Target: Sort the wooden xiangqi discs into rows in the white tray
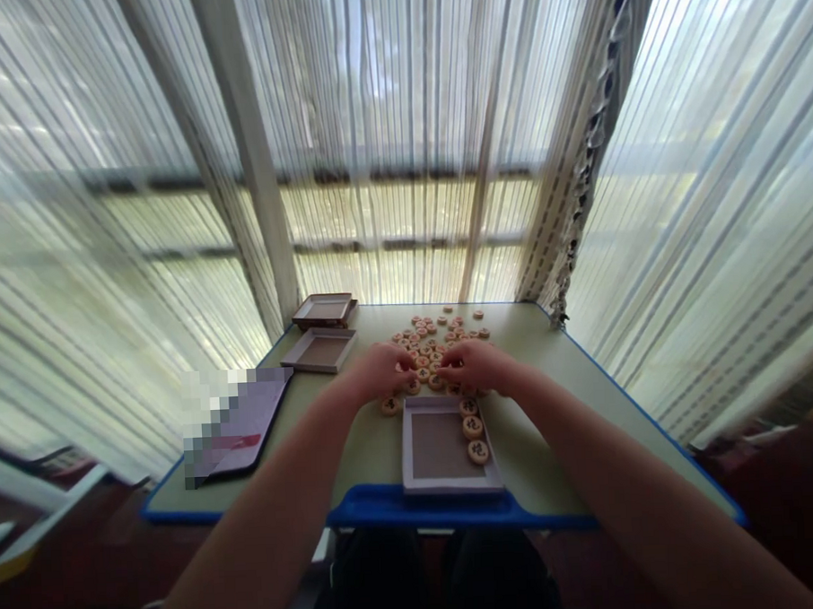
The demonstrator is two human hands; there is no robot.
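Several round wooden pieces with red or black characters lie in a loose pile (423, 362) on the pale green table (365, 445). At the pile's left side is my left hand (384, 371), its fingers bent among the pieces; what its fingertips touch is too small to tell. My right hand (480, 366) reaches into the right side of the pile, fingers curled, the fingertips' contact unclear. Nearer to me sits a shallow white box (409, 448) with a grey-brown bottom. Three black-marked pieces (478, 452) stand in a column along its right side.
Another shallow box (320, 350) lies at the back left, with a stacked brown-edged box (322, 309) behind it. A tablet (250, 428) rests at the left edge. Striped curtains (386, 144) hang beyond the table's blue rim.
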